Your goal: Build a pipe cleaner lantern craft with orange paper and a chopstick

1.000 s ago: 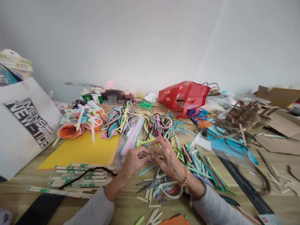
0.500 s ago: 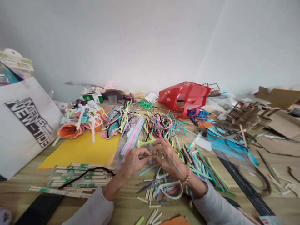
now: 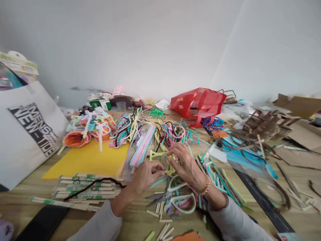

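My left hand [image 3: 146,174] and my right hand [image 3: 187,165] meet over the middle of the table, both pinched on a bent yellow-green pipe cleaner [image 3: 160,157]. Its looped end sticks up between my fingertips. A beaded bracelet sits on my right wrist. Just below my hands lie scissors [image 3: 173,195] with pale handles among short cut sticks. A pile of coloured pipe cleaners [image 3: 173,132] spreads out behind my hands.
A yellow sheet [image 3: 87,160] and wrapped chopsticks [image 3: 85,192] lie to the left, beside a white tote bag [image 3: 27,134]. A red bag [image 3: 198,102] stands at the back. Cardboard scraps [image 3: 296,137] and blue paper [image 3: 240,154] cover the right. A dark phone [image 3: 42,226] rests at the near left.
My hands have shifted slightly right and away from me, still working the yellow-green pipe cleaner; its loop now shows more plainly between my fingers. The view has drifted a little.
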Tool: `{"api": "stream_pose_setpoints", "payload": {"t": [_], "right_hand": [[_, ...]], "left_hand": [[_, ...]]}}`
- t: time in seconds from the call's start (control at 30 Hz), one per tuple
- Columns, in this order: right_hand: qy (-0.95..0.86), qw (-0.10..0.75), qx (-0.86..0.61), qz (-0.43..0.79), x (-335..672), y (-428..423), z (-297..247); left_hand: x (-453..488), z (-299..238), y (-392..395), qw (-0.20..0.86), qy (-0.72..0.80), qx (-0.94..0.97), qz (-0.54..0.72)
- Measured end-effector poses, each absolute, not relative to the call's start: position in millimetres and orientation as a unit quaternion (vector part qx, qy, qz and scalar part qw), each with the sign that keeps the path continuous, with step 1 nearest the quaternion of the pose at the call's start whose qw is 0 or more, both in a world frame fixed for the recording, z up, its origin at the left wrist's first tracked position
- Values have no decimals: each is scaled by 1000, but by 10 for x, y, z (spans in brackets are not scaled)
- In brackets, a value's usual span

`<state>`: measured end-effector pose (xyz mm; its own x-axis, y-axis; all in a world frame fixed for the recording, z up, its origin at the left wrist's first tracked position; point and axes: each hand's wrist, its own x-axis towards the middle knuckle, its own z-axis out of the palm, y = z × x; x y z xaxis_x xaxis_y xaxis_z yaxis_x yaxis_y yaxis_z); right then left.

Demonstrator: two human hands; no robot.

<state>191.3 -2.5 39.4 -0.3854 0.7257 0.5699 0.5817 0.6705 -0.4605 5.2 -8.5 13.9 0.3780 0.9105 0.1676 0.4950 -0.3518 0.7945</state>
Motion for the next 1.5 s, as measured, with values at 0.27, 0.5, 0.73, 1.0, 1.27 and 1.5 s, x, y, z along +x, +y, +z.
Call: {"api": "stream_pose_setpoints", "payload": {"t": [0.27, 0.5, 0.73, 1.0, 1.27, 1.5], "right_hand": [[-817, 323, -452, 153, 2032, 18, 409], [-803, 320, -421, 274, 2030, 29, 485], [-847, 307, -385, 199, 2053, 16, 445], [-864, 318, -371, 121, 1993, 45, 272], [-866, 322, -372, 91, 1909, 0, 312], [-859, 340, -373, 91, 1898, -16, 344]], "left_hand": [[89, 35, -248, 49, 372, 895, 239], [20, -9, -224, -1, 357, 911, 204], [56, 3, -155, 130, 396, 855, 309], [79, 74, -122, 268, 470, 790, 288], [72, 37, -103, 259, 452, 787, 329], [56, -15, -120, 191, 412, 817, 355]]}}
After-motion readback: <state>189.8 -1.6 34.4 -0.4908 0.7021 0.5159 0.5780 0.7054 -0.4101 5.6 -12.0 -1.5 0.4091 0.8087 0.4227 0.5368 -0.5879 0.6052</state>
